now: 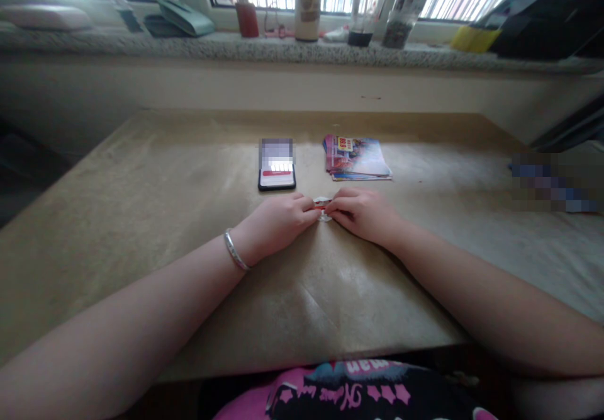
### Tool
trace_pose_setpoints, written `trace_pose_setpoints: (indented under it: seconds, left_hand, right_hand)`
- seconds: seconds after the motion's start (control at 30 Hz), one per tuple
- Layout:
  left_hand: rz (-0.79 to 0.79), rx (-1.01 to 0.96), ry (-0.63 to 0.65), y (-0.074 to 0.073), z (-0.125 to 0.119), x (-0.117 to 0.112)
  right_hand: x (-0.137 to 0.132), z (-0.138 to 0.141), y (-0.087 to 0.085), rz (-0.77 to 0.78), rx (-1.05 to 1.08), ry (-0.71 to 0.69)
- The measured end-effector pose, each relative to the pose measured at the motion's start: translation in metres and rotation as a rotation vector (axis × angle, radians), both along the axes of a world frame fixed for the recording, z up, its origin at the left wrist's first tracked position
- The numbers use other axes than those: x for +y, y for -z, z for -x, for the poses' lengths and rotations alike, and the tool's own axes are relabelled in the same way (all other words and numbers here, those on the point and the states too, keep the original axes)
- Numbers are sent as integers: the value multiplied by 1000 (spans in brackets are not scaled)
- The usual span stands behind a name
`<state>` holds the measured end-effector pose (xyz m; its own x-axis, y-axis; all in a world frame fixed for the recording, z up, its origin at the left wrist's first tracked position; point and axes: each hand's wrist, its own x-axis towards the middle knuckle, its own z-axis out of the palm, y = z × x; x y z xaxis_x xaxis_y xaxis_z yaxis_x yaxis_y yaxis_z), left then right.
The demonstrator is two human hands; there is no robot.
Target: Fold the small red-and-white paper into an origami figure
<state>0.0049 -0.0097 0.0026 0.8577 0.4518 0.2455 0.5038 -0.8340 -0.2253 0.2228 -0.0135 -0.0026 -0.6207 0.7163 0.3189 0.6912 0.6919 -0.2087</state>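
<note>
Between my two hands, low over the tabletop, is a small white piece with a red strip across it (pixel 323 208). It looks like folded paper, but the fingers cover much of it. My left hand (pixel 287 217), with a silver bangle at the wrist, pinches its left end. From the other side, my right hand (pixel 365 213) pinches the right end with thumb and fingertips. Just beyond the left hand lies a phone (pixel 277 181) with its screen lit. Past the right hand sits a stack of colourful printed leaflets (pixel 361 157).
The table (pixel 141 218) has a beige cover and ends close to my body. At the far right lies a blurred bluish item (pixel 552 184). A granite windowsill (pixel 189 45) behind holds a red bottle (pixel 246 17), a tall pale bottle (pixel 307 4) and a yellow object (pixel 474 39).
</note>
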Motion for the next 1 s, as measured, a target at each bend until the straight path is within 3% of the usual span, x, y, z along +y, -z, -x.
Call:
trace_pose_setpoints:
  seconds: [0.37, 1.0]
  left_hand:
    - [-16, -51, 50, 2, 4, 2]
    - [17, -44, -41, -1, -1, 1]
  right_hand:
    - [-3, 6, -1, -13, -9, 93]
    - [-6, 10, -4, 2, -70, 167]
